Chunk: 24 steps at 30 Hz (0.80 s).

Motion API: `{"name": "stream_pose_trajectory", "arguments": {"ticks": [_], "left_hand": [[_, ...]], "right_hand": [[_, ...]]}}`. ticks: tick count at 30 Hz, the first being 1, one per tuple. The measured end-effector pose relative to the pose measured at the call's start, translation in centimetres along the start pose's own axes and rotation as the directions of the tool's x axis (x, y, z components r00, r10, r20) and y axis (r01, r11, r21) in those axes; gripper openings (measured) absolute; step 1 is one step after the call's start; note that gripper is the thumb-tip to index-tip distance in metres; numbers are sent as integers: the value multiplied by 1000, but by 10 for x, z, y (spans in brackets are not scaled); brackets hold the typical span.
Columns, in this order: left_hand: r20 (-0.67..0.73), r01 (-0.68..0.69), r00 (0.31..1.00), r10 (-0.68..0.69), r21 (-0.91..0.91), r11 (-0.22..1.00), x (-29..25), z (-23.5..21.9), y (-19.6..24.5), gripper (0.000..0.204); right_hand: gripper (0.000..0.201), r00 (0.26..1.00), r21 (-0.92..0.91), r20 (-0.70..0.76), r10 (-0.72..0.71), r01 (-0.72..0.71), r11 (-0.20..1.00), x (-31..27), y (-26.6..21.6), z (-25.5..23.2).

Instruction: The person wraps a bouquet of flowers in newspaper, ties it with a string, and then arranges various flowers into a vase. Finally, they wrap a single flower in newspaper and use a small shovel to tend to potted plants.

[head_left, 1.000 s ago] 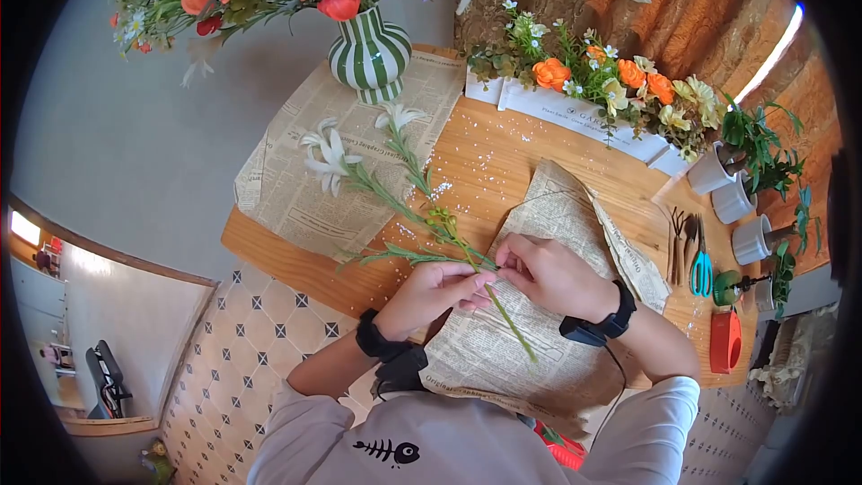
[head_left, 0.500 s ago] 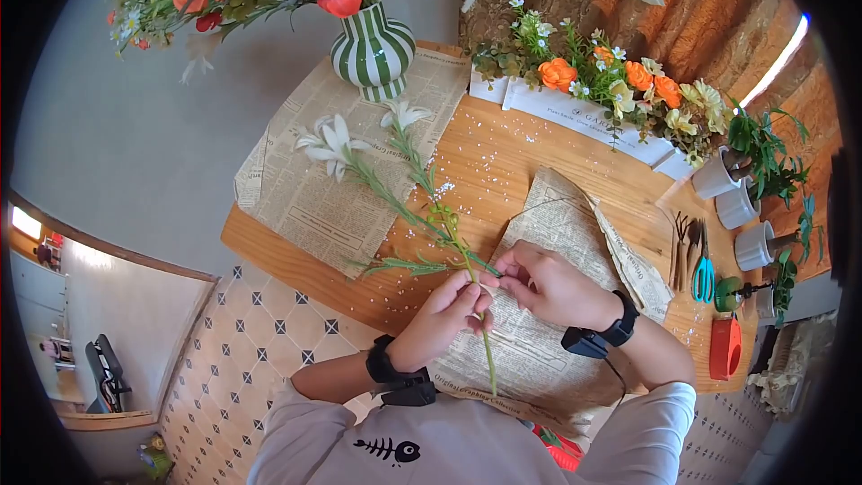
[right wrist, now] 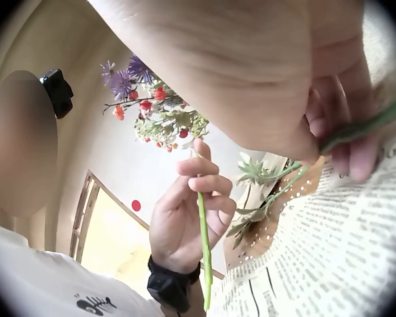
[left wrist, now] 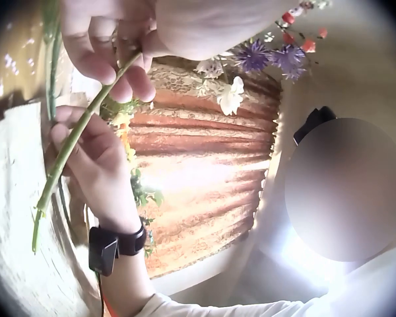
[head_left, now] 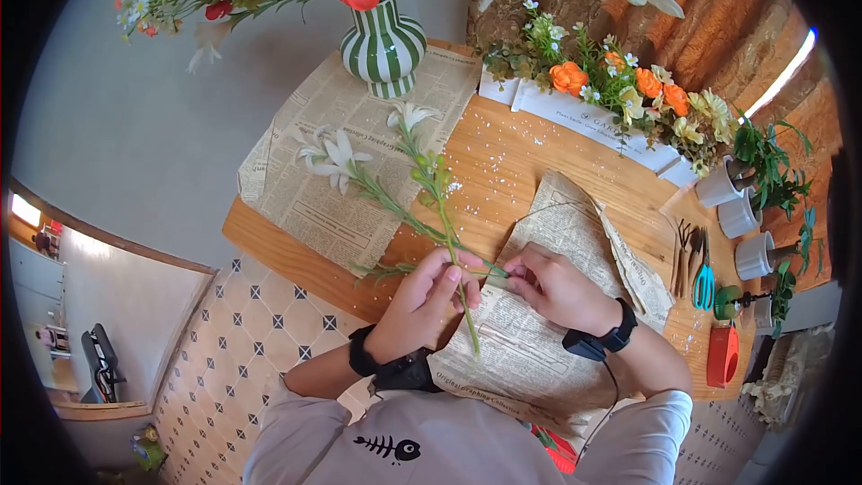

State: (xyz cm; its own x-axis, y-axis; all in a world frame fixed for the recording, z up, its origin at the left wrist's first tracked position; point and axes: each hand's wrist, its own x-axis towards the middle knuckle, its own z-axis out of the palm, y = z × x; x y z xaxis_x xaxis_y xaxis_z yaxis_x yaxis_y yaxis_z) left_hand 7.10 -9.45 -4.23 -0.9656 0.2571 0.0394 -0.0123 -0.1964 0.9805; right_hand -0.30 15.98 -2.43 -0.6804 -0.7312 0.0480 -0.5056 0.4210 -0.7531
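Observation:
My left hand [head_left: 429, 295] pinches a thin bright green stem [left wrist: 72, 142] between thumb and fingers; small yellow-green buds [head_left: 431, 175] top it, and its cut end hangs below the hand. Across from it, my right hand [head_left: 561, 289] pinches the dark green stem end [right wrist: 363, 132] of a white lily-like flower spray [head_left: 339, 162]. Two white blooms on that spray point away over the far newspaper sheet. The budded stem crosses in front of the spray's stem beside my left fingers. Below both hands lies a sheet of newsprint wrapping paper [head_left: 512, 350].
A green-striped vase [head_left: 384, 49] of mixed flowers stands on the far newspaper sheet [head_left: 305, 207]. White planters [head_left: 584, 121] with orange flowers line the back edge. At right are potted plants, small garden tools, blue-handled scissors [head_left: 705, 286] and a red object [head_left: 722, 355]. White crumbs dot the table.
The budded stem has slid up and away through my left hand, its buds now higher along the lily-like spray and its tail shorter below. The right hand stays near the spray's stem end.

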Motion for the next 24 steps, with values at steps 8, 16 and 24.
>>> {"name": "stream_pose_trajectory", "arguments": {"ticks": [8,16,24], "left_hand": [[-149,-184,971,188,41,982,9,3,32,22],[-102,-370,898,428,351,860,19,11,33,18],[-289,-377,701,653,627,682,37,-62,69,14]], "right_hand": [[26,984,138,-76,-158,168,976,8,-35,-8],[18,997,170,-80,8,5,985,3,-50,-6],[37,960,179,-273,61,-12,984,-1,-34,-7]]}}
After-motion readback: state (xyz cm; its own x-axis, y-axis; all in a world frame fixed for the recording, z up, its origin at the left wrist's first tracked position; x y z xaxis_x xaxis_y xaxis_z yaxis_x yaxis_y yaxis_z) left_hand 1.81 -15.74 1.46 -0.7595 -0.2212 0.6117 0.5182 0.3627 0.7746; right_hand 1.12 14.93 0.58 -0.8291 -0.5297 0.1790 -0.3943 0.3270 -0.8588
